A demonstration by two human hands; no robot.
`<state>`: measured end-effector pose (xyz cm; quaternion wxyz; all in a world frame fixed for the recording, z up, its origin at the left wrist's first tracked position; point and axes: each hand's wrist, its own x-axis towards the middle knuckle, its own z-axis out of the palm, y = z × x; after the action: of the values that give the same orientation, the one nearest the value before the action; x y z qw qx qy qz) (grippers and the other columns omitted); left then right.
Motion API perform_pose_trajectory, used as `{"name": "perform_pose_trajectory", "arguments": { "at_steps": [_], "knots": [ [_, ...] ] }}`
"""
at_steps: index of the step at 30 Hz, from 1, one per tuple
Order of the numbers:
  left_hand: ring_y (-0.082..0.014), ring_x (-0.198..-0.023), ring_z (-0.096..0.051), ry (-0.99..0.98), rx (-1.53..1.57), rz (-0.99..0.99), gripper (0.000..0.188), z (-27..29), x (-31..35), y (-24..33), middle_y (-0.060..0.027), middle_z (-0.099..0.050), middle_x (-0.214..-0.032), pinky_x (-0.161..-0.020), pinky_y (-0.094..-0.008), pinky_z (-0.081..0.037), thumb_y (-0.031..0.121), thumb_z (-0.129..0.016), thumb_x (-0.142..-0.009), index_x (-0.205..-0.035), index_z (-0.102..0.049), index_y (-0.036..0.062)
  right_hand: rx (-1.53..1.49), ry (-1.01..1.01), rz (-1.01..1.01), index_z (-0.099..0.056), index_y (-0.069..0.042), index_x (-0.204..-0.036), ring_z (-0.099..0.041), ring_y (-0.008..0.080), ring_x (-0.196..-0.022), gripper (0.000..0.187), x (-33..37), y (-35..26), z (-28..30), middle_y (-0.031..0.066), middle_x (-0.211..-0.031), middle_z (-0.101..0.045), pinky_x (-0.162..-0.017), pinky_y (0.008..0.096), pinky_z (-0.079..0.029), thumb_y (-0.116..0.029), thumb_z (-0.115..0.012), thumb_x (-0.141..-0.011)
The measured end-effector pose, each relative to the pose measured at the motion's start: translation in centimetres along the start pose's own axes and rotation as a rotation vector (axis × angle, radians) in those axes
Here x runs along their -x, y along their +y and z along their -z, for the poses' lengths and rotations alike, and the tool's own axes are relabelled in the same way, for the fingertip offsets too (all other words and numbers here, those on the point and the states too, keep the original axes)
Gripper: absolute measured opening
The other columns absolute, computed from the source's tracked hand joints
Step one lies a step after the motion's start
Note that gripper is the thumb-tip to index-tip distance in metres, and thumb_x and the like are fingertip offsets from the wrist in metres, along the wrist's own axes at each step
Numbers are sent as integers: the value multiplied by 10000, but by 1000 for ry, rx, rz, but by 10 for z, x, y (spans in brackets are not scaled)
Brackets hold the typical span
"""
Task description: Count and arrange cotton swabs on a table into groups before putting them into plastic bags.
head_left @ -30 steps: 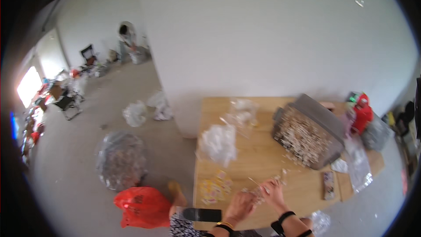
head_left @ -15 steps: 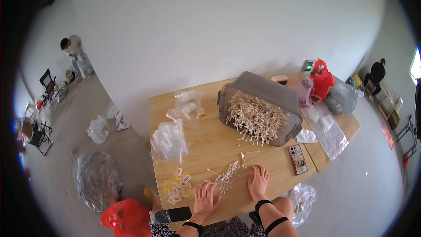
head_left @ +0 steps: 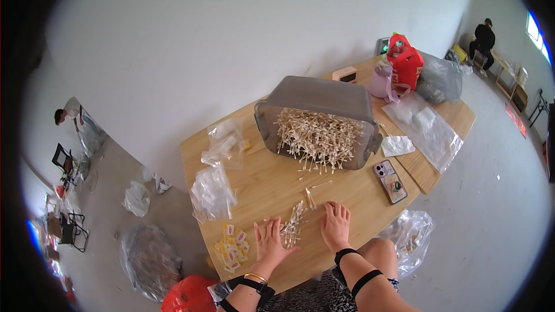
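A small pile of cotton swabs (head_left: pixel 293 224) lies on the wooden table (head_left: pixel 263 188) between my hands. My left hand (head_left: pixel 272 245) is spread beside the pile's left side, fingertips against the swabs. To the right, my right hand (head_left: pixel 336 226) lies on the tabletop with its fingers stretched out, holding nothing. A few stray swabs (head_left: pixel 311 199) lie just beyond its fingertips. Farther back, a grey plastic bin (head_left: pixel 324 93) rests on its side, its opening toward me, heaped with many more cotton swabs (head_left: pixel 321 137).
Small yellow-and-white packets (head_left: pixel 232 248) and clear plastic bags (head_left: pixel 214 193) lie at the table's left. On the right are a phone (head_left: pixel 390 182), a flat clear bag (head_left: pixel 425 130) and a red bag (head_left: pixel 404 63). Filled bags (head_left: pixel 149 263) stand on the floor. Two people are in the background.
The view has turned, shifting the table in the picture. My left hand has moved in along the pile, and the swabs lie closer together. My right hand stays on the table.
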<state>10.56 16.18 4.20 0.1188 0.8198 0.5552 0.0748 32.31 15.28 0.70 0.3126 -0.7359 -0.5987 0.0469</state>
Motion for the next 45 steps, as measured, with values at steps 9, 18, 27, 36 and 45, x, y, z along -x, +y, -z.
{"name": "perform_pose_trajectory", "arguments": {
  "at_steps": [9,18,27,36,45],
  "knots": [
    [-337,-1232,-487,-33,137,-16,821,-1,5,-30,-119,-529,-1292,-1106,-526,-318,410,-856,-725,-1394,-495,99,-22,23,-15,-573,-75,-1252,-475,303,-1269,405,-2,0,-2,100,-1293,-549,-1100,460,-340,-133,-620,-854],
    [-392,-1231,-458,225,161,44,828,-44,9,-3,-155,-506,-1324,-1089,-544,-317,380,-813,-764,-1416,-417,57,26,-285,463,-494,-110,-1437,-375,287,-1410,623,-27,-10,4,86,-1456,-482,-1221,469,-232,-172,-651,-837],
    [-393,-1167,-494,332,82,58,828,-47,2,17,-198,-550,-1254,-1043,-537,-343,381,-780,-777,-1414,-400,12,-114,-485,653,-535,-150,-1404,-360,266,-1428,658,-54,-9,-13,55,-1460,-484,-1254,464,-194,-203,-734,-779],
    [-308,-1068,-607,338,140,-78,313,-35,3,-6,-59,-669,-1142,-952,-432,-463,110,-695,-837,-1150,-695,89,-211,-394,664,-683,-143,-1135,-546,265,-1141,302,-44,-3,-18,43,-1139,-589,-1063,412,-409,-150,-709,-834],
    [-294,-1077,-633,348,171,-144,335,-35,4,-21,-75,-688,-1157,-936,-416,-492,53,-667,-839,-1169,-714,82,-185,-275,655,-687,-131,-999,-574,229,-1033,212,-39,10,-10,26,-994,-577,-925,352,-465,-80,-651,-796]
  ]
}}
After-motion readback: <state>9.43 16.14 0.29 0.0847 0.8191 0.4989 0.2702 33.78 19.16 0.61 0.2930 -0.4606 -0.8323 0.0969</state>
